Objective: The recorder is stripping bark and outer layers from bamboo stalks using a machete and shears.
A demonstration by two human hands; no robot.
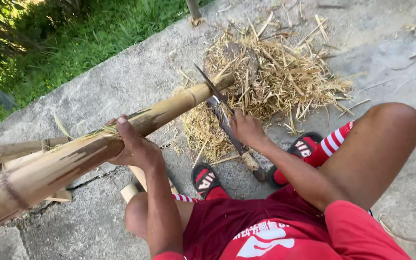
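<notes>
The left hand (133, 147) was curled shut in a grip, knuckles up, forearm running straight back to the body. The right hand (245, 129) was closed too, its arm bent and reaching forward past the raised right knee (386, 130).

Single head-mounted view, aimed steeply downward and forward from above the squatting person's knees; close range; concrete slab (121, 82) fills most of frame, grass (63, 38) at the upper left corner
</notes>
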